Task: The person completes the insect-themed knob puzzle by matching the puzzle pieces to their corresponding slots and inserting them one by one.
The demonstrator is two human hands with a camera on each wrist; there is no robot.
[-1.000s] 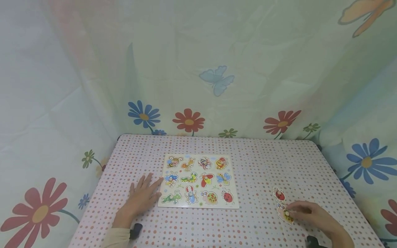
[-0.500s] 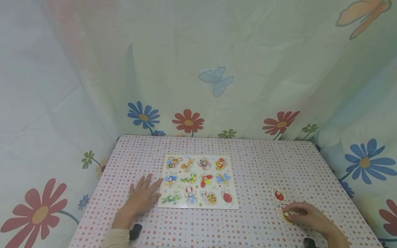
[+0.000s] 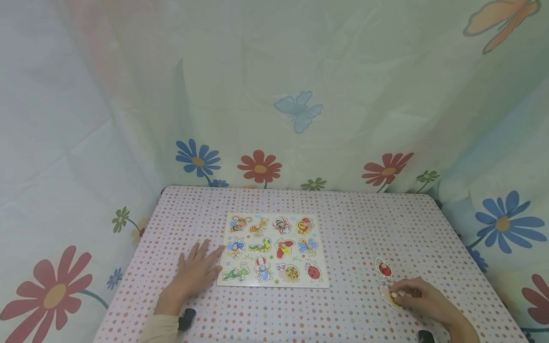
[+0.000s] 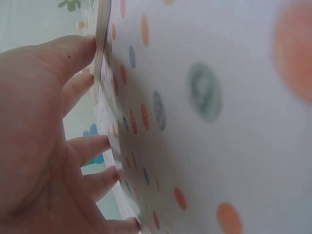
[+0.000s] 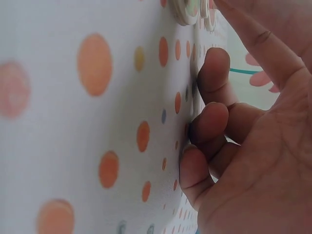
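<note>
A wooden peg puzzle board (image 3: 273, 283) with insect pictures lies flat on the table. My left hand (image 3: 193, 276) is spread beside the board's left side, thumb and index fingertips touching its edge. The left wrist view shows that board edge (image 4: 101, 44) against the fingertips. To the right of the board, my right hand (image 3: 422, 300) pinches the knob of a snail puzzle piece (image 3: 387, 294) between thumb and index finger; the fingers partly hide the piece. Just beyond it lies a ladybug puzzle piece (image 3: 384, 269). In the right wrist view, the remaining fingers (image 5: 209, 122) are curled near the tabletop.
The table (image 3: 351, 228) has a polka-dot cover. A flower-printed curtain (image 3: 257, 95) stands behind it and at both sides. Dark wrist straps' ends (image 3: 187, 319) show near the left wrist. Dotted cover separates the board from the loose pieces.
My right hand has shifted slightly left and closed in on the snail piece's knob, covering more of the piece. My left hand and the board stay in place.
</note>
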